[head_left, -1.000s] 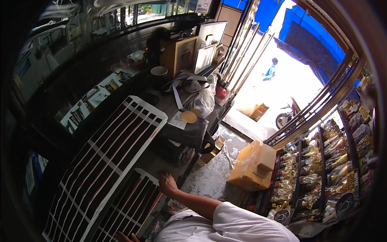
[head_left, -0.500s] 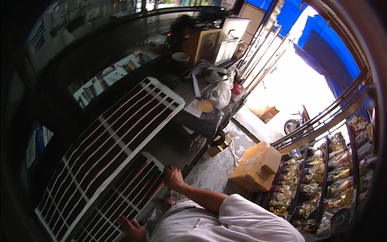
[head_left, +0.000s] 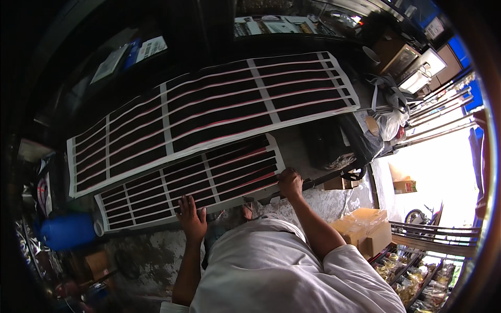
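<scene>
Two long black sheets crossed by white strips lie on a dark table in front of me. The far sheet [head_left: 216,106] is larger and overlaps the back of the near sheet [head_left: 190,177]; red shows along some of its strips. My left hand [head_left: 192,218] rests on the near sheet's front edge, palm down, with its fingers apart. At that sheet's right end is my right hand [head_left: 290,183], its fingers curled in against the corner. Whatever may be between those fingers is hidden.
A blue drum [head_left: 68,231] stands at the left. Beyond the sheets' right end are a black bag [head_left: 334,143], plastic wrapping [head_left: 389,125] and a roll of grey strap [head_left: 389,94]. A taped cardboard box [head_left: 365,229] sits on the floor at the right, near racks of bagged goods [head_left: 417,276].
My view has swung to the left, so the sheets now lie more level and the blue drum shows. Both hands stay at about the same places on the near sheet.
</scene>
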Available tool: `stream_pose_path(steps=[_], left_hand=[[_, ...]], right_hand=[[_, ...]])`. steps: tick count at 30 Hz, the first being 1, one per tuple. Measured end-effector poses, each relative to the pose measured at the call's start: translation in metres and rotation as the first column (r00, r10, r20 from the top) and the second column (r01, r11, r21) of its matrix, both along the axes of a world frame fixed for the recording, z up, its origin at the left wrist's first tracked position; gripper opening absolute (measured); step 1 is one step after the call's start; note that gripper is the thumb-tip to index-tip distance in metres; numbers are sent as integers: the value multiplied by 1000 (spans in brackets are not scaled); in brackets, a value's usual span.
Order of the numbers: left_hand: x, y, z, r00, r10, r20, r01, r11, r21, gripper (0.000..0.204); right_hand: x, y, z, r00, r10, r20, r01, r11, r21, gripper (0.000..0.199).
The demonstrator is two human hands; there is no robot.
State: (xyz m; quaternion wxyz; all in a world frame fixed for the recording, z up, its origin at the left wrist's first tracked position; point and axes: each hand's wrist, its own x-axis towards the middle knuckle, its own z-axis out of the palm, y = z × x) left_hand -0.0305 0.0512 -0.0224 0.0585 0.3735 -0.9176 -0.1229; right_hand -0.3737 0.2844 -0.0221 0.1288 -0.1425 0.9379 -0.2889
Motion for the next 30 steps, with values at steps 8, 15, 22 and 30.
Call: stream_pose_path(steps=[8,15,22,30], left_hand=[[3,1,-3,1000,22,18,-22,1000,11,74],[1,1,-1,999,30,13,-30,1000,-8,73],[2,3,0,999,40,-1,-40,999,-2,73],[2,2,-1,999,38,-3,-38,999,4,74]], right_hand=[[0,4,-2,997,71,-3,-71,997,6,11],[-3,13,-24,985,150,-87,-155,986,-62,10],[4,7,-13,953,138,-269,-174,978,-118,14],[3,8,-12,947,146,-286,-182,978,-105,15]])
